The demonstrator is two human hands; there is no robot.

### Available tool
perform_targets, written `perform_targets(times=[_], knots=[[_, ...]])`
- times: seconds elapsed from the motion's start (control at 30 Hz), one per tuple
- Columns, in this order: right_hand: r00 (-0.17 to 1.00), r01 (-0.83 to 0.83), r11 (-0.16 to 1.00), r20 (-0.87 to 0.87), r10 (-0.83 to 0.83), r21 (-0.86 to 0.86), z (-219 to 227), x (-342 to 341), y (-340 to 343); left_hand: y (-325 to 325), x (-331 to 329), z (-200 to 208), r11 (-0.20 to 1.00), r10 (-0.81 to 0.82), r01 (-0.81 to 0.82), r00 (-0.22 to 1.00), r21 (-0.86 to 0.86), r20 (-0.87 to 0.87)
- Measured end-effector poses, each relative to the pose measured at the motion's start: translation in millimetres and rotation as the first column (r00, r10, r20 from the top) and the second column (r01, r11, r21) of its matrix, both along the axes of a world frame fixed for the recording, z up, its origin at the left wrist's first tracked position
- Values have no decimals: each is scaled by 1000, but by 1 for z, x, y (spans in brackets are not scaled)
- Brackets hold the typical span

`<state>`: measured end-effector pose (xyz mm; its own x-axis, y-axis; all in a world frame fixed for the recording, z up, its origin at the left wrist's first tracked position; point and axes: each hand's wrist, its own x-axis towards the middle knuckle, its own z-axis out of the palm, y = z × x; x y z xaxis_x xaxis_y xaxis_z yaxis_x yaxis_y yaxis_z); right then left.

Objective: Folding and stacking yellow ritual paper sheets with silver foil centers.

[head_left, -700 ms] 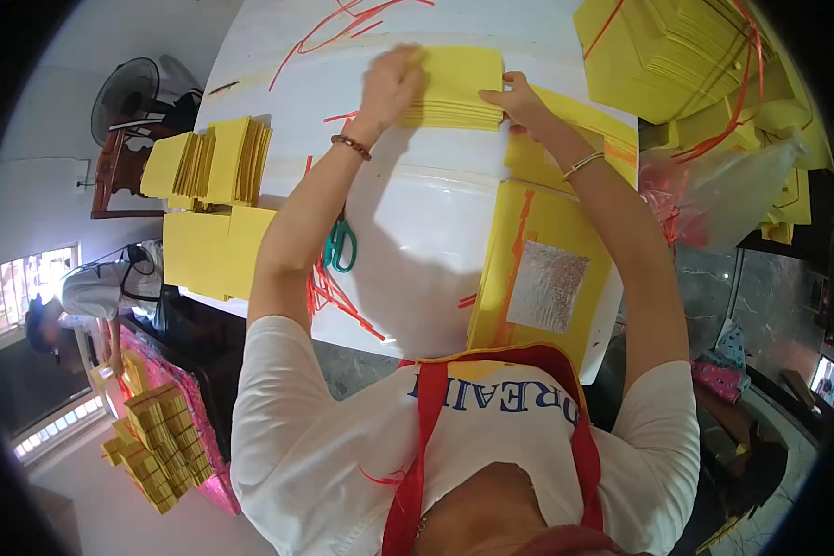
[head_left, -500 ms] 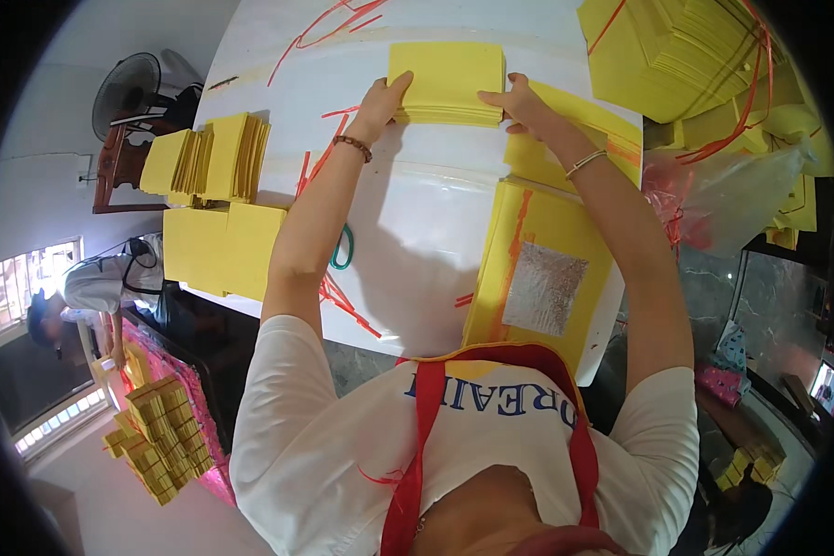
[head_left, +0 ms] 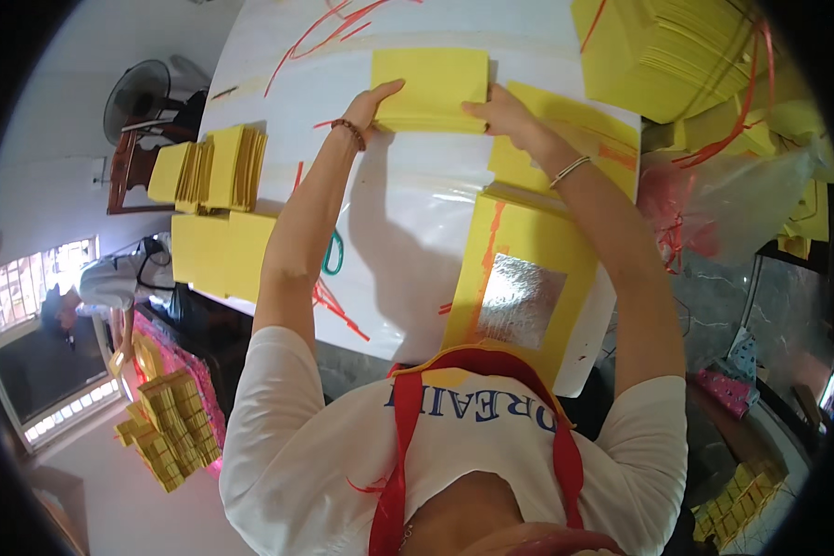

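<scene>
Worktable point(head_left: 417, 218): white; yellow stack point(head_left: 431, 88) at far middle.
Left hand point(head_left: 369, 106): opened to stack thickness, thumb on top, grasping left edge.
Right hand point(head_left: 508, 112): same opening, thumb on top, grasping right edge.
Room: fan point(head_left: 137, 97) at far left.

The shirt point(head_left: 486, 445) is white, blue-lettered; the apron straps point(head_left: 406, 435) red; the bracelet point(head_left: 350, 132) brown, beaded; the bangle point(head_left: 570, 170) pale, perhaps metal.
</scene>
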<state>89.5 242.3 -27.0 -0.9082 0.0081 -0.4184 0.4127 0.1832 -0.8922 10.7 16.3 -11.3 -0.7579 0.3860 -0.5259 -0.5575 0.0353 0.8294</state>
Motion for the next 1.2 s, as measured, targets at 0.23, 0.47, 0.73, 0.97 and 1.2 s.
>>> perform_targets(times=[0.23,0.47,0.73,0.97,1.2], knots=[[1000,-16,980,0,16,-196,6,3,7,-13,7,-22,988,58,-30,981,148,-186],[979,-127,986,-174,107,-111,33,-1,17,-16,7,0,890,97,98,914,446,-395],[951,-113,991,-298,86,-75,-5,-2,3,-33,-9,-22,945,-297,322,775,-56,-558],[934,-99,986,-329,139,135,4,-10,11,-28,-18,-11,927,-275,363,829,95,-487],[908,411,889,0,-419,-203,57,-42,43,53,-61,25,950,-160,170,985,262,-58]])
